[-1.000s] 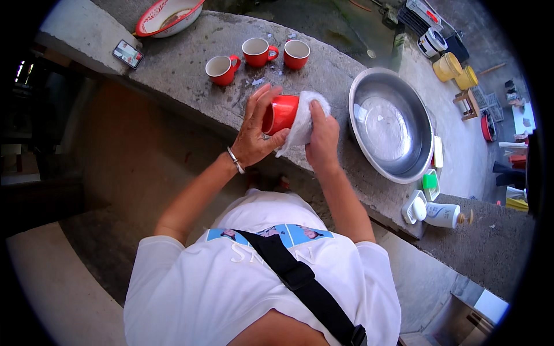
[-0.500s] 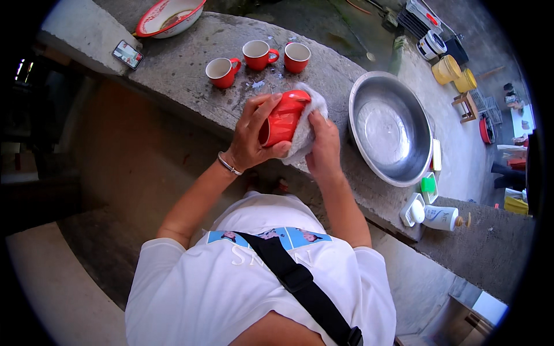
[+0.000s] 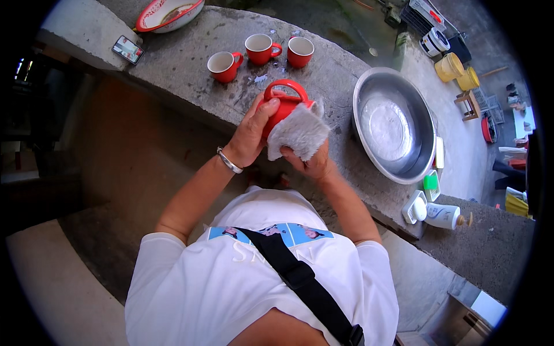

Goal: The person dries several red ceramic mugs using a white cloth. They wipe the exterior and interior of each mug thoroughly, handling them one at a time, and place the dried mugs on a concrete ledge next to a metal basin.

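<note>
The left hand [image 3: 248, 137] grips a mug [image 3: 278, 117], I'd say to steady it against the cloth [image 3: 299, 132] the right hand [image 3: 316, 164] holds

Held mug [image 3: 279, 114] glossy; cloth [image 3: 300, 131] fluffy, matt; basin [image 3: 391, 128] shiny metal; ledge [image 3: 184, 60] rough concrete.

A grey concrete ledge [image 3: 179, 75] runs from far left to near right. At its far left are a red-rimmed white enamel bowl [image 3: 186, 18] and a phone [image 3: 128, 49] with a lit screen. On the right sits a wide metal basin [image 3: 393, 130]; nearer, a green block [image 3: 430, 182], a white oval piece [image 3: 419, 209] and a white pump bottle [image 3: 442, 216]. Far right, beyond the ledge, are two yellow buckets [image 3: 449, 67] and a wooden stool [image 3: 468, 106].
</note>
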### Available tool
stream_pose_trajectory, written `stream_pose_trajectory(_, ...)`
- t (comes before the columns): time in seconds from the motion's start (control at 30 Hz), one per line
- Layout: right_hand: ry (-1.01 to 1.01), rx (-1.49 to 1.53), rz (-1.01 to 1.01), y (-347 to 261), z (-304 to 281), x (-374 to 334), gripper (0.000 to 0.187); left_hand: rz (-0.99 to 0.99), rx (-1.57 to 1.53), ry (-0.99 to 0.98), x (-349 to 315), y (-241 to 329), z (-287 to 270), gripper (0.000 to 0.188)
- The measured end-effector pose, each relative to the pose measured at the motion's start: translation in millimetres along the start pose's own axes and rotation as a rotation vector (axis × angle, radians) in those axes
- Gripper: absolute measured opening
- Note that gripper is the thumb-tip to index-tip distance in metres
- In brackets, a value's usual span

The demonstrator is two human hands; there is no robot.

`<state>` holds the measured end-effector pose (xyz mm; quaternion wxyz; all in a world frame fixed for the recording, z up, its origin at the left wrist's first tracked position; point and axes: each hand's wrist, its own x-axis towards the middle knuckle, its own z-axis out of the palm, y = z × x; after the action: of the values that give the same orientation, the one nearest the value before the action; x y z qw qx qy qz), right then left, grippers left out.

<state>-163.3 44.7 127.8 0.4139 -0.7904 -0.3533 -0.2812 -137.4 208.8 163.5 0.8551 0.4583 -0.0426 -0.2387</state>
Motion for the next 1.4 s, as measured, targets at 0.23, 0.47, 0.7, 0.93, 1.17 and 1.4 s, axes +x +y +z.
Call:
stream_pose_trajectory(0.23, 0.295, 0.733, 0.961, -16.6, 13.3, 6.4, 0.030, 0.482, 0.607, 0.212, 10.3, -33.8, -15.5, 0.044)
stream_pose_trajectory(0.47, 0.404, 0.465, 0.711, -14.1, 18.9, 6.6, 0.030, 0.517, 0.581, 0.162, 16.9, -36.7, -19.7, 0.045)
stream_pose_trajectory(0.7, 0.191, 0.135, 0.234, 11.3, 17.8, -17.6, 0.026, -0.064, 0.023, 0.193, 20.4, -40.9, -22.5, 0.044)
stream_pose_trajectory(0.93, 0.657, 1.060, 1.263, -4.4, 3.3, 31.3, 0.033, 0.961, 1.001, 0.077, 27.9, -47.3, -37.6, 0.061)
stream_pose_trajectory(1.17, 0.393, 0.545, 0.842, -3.2, 0.6, 8.9, 0.025, 0.147, 0.107, -0.084, 14.2, -30.3, -20.5, 0.076)
stream_pose_trajectory(1.4, 0.206, 0.511, 0.642, -12.1, -2.3, -6.2, 0.024, 0.134, 0.341, -0.088, 12.4, -27.8, -25.1, 0.077)
